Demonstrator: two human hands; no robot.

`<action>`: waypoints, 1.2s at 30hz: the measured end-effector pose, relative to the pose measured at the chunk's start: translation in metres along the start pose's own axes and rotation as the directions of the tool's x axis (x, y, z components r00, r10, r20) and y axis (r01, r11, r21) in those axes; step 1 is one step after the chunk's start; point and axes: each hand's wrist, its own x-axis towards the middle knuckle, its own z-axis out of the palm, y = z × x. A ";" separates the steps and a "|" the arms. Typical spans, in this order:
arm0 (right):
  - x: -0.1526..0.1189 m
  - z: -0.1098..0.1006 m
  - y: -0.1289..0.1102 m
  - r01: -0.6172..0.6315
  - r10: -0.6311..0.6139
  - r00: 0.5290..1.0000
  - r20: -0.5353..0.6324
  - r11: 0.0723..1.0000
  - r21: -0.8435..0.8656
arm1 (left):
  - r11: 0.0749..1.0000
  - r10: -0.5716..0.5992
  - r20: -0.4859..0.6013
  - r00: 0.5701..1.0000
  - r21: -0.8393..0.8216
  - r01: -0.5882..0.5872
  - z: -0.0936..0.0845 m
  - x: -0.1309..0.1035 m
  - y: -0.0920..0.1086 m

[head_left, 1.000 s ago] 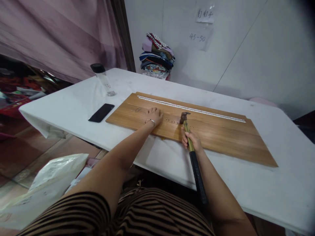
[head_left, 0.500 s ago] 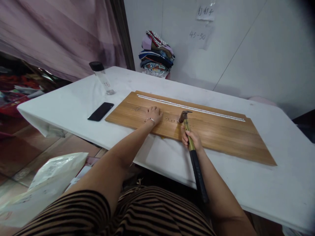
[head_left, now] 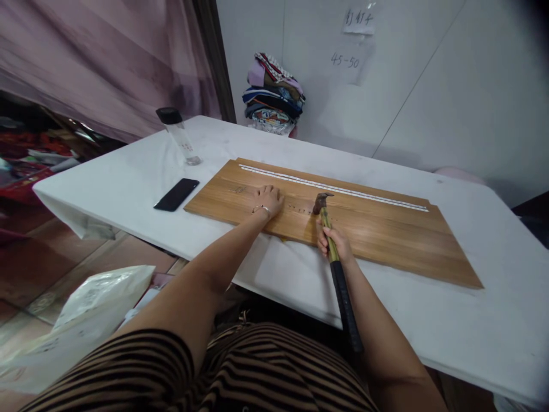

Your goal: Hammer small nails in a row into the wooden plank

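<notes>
Two bare hands at one wooden board (head_left: 398,240), which lies flat on the white table (head_left: 454,320). Clock face centred on the board, 12 pointing away from the person.

Right hand (head_left: 335,242): closed around the hammer (head_left: 338,272), on the yellowish part of the handle just below the head. The dark grip runs back toward 6 o'clock, below the hand. The metal hammer head (head_left: 321,203) is over the board, slightly toward 11 o'clock; contact with a nail — cannot tell.

Left hand (head_left: 269,202): palm down on the board toward 10 o'clock, fingers loosely bent and a little apart, not closed on anything visible. Whatever is under the palm is hidden. Bracelet (head_left: 261,209) at the wrist.

Small nails (head_left: 299,210) stand in a row between the left hand and the hammer head. Loose thin nails (head_left: 239,189) lie on the board beyond the left hand, toward 10 o'clock. Two white measuring strips (head_left: 334,189) run along the 12 o'clock edge.

Off the board: black phone (head_left: 176,194) at 9 to 10 o'clock, clear bottle (head_left: 180,137) with black lid at 10, folded clothes (head_left: 273,97) at 11.
</notes>
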 end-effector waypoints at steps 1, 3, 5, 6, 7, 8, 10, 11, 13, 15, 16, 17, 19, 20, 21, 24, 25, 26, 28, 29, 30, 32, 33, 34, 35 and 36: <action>0.000 0.000 0.000 0.001 -0.001 1.000 0.002 1.000 0.004 | 1.000 -0.004 0.000 1.000 -0.003 0.004 0.000 0.000 0.000; 0.000 -0.001 0.001 0.014 -0.014 1.000 0.010 1.000 0.010 | 1.000 -0.008 -0.003 1.000 -0.003 0.008 0.000 0.000 0.000; 0.001 -0.002 0.003 0.026 -0.026 1.000 0.012 1.000 0.003 | 1.000 -0.002 -0.011 1.000 0.001 0.002 0.001 0.000 0.000; 0.001 -0.003 0.003 0.029 -0.029 1.000 0.010 1.000 -0.003 | 1.000 0.003 -0.015 1.000 0.004 -0.003 0.002 0.001 0.000; 0.001 -0.003 0.004 0.029 -0.029 1.000 0.009 1.000 -0.009 | 1.000 0.006 -0.018 1.000 0.007 -0.005 0.002 0.001 -0.001; 0.001 -0.003 0.004 0.026 -0.026 1.000 0.010 1.000 -0.014 | 1.000 0.007 -0.019 1.000 0.010 -0.007 0.003 0.002 -0.001; 0.001 -0.003 0.004 0.015 -0.015 1.000 0.017 1.000 -0.015 | 1.000 0.002 -0.014 1.000 0.013 -0.001 0.003 0.002 -0.001; 0.001 -0.003 0.004 0.013 -0.013 1.000 0.021 1.000 -0.010 | 1.000 -0.001 -0.012 1.000 0.013 0.001 0.003 0.002 -0.002; 0.000 -0.003 0.003 0.016 -0.016 1.000 0.026 1.000 0.000 | 1.000 -0.002 -0.016 1.000 0.008 0.002 0.002 0.001 -0.001; 0.000 -0.002 0.003 0.031 -0.031 0.999 0.019 1.000 0.004 | 1.000 0.000 -0.023 1.000 0.007 0.000 0.001 0.000 0.000; 0.000 -0.002 0.002 0.036 -0.036 0.999 0.012 0.999 0.002 | 1.000 0.002 -0.025 1.000 0.007 -0.002 0.000 0.000 0.000; 0.000 -0.002 0.002 0.036 -0.036 0.999 0.004 0.999 -0.002 | 1.000 0.003 -0.026 1.000 0.009 -0.003 0.000 -0.001 0.001; 0.000 -0.002 0.002 0.023 -0.023 1.000 -0.008 1.000 -0.008 | 1.000 0.000 -0.020 1.000 0.013 0.000 -0.002 -0.002 0.002; 0.001 -0.002 0.002 0.015 -0.015 1.000 -0.008 1.000 -0.008 | 1.000 -0.002 -0.014 1.000 0.013 0.002 -0.003 -0.002 0.003; 0.001 -0.002 0.003 0.010 -0.010 1.000 -0.006 1.000 -0.004 | 1.000 -0.005 -0.008 1.000 0.013 0.005 -0.003 -0.002 0.003; 0.001 -0.001 0.003 0.022 -0.021 1.000 -0.002 1.000 0.013 | 1.000 -0.015 0.003 1.000 0.012 0.015 -0.004 -0.002 0.003; 0.001 -0.001 0.003 0.028 -0.028 1.000 -0.002 1.000 0.014 | 1.000 -0.013 0.001 1.000 0.011 0.013 -0.003 -0.002 0.003; 0.000 -0.001 0.002 0.032 -0.032 0.999 -0.003 0.999 0.011 | 1.000 -0.010 -0.002 1.000 0.009 0.010 -0.003 -0.002 0.003; 0.000 -0.001 0.001 0.027 -0.027 1.000 -0.006 1.000 -0.004 | 1.000 -0.001 -0.008 1.000 0.000 0.001 -0.003 -0.002 0.002; 0.000 0.000 0.000 0.019 -0.019 1.000 -0.006 1.000 -0.012 | 1.000 0.001 -0.011 1.000 -0.005 -0.001 -0.003 -0.002 0.002; 0.000 0.000 0.000 0.010 -0.010 1.000 -0.005 1.000 -0.017 | 1.000 0.000 -0.010 1.000 -0.010 0.000 -0.003 -0.002 0.002; 0.000 0.000 0.000 0.001 -0.001 1.000 -0.003 1.000 -0.020 | 1.000 -0.008 -0.003 1.000 -0.020 0.008 -0.003 -0.002 0.002; 0.000 0.000 0.000 0.005 -0.005 1.000 -0.001 1.000 -0.019 | 1.000 -0.011 0.002 1.000 -0.024 0.011 -0.004 -0.002 0.002; 0.000 -0.001 0.000 0.014 -0.014 1.000 -0.002 1.000 -0.017 | 1.000 -0.014 0.005 1.000 -0.026 0.014 -0.004 -0.003 0.002; 0.000 -0.001 0.000 0.025 -0.025 1.000 -0.004 1.000 -0.015 | 1.000 -0.014 0.008 1.000 -0.028 0.014 -0.005 -0.003 0.003; 0.000 -0.001 0.001 0.034 -0.034 0.999 -0.007 0.999 -0.015 | 1.000 -0.012 0.008 1.000 -0.029 0.012 -0.005 -0.003 0.003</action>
